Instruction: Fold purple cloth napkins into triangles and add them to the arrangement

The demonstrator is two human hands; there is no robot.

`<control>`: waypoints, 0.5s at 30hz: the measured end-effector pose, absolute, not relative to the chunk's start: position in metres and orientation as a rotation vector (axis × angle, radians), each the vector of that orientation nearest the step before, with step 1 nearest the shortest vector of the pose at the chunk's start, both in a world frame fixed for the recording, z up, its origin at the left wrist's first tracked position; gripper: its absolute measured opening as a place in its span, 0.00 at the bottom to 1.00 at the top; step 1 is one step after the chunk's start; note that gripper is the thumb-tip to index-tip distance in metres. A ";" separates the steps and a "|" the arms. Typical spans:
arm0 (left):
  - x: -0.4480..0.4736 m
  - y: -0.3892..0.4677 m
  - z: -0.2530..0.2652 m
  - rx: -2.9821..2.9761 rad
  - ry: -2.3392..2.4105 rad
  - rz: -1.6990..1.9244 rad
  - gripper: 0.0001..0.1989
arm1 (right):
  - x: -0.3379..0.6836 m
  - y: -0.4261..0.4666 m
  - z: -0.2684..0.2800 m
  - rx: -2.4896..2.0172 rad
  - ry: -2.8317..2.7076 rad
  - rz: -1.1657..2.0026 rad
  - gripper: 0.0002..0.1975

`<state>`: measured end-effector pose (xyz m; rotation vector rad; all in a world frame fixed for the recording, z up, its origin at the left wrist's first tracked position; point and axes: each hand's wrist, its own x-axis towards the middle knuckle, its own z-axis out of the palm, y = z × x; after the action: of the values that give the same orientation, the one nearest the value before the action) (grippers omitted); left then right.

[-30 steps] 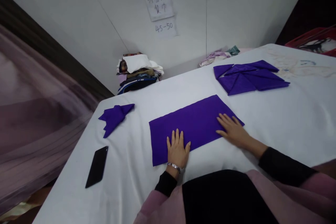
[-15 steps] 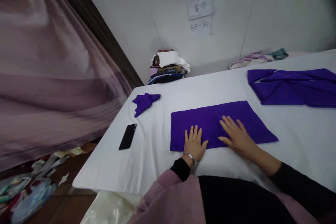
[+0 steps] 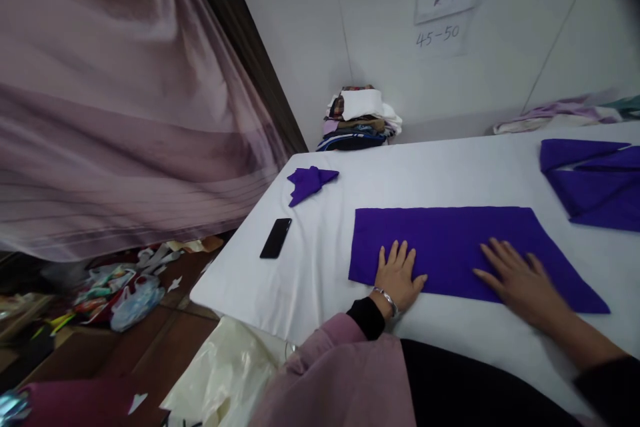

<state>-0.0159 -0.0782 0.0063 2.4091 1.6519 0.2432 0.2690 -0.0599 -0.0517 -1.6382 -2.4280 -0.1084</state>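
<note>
Just below the middle of the frame, the left hand (image 3: 399, 282) lies palm down, fingers spread and pointing up the frame, its grip released, resting on the lower left of a purple cloth (image 3: 445, 243). At lower right, the right hand (image 3: 524, 285) reaches in from the right edge, fingers fanned toward the upper left, its grip loose over the cloth. The cloth lies smooth on the white-covered surface (image 3: 320, 260), right of centre, its left end short and its right end slanting to a sharp lower corner.

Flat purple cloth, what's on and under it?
Your left hand rests on the cloth; your right hand is on or just above it. White tablecloth shows around it; underneath is hidden.
</note>
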 end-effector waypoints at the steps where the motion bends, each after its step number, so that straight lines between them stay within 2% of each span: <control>1: -0.016 -0.078 0.007 2.401 1.648 0.237 0.31 | 0.291 -0.063 -0.055 -1.646 -2.418 -0.170 0.27; 5: -0.018 -0.077 0.008 2.368 1.635 0.212 0.31 | 0.340 -0.072 -0.061 -1.712 -2.420 -0.326 0.28; 10: -0.016 -0.070 0.021 2.281 1.603 0.133 0.35 | 0.338 -0.073 -0.061 -1.684 -2.449 -0.364 0.27; 15: 0.018 -0.044 0.030 2.420 1.544 0.201 0.36 | 0.340 -0.071 -0.067 -1.682 -2.441 -0.356 0.26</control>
<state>0.0185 -0.0436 0.0296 2.4204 1.5444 0.2008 0.3401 -0.0710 -0.0667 -1.6817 -2.4407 -0.3562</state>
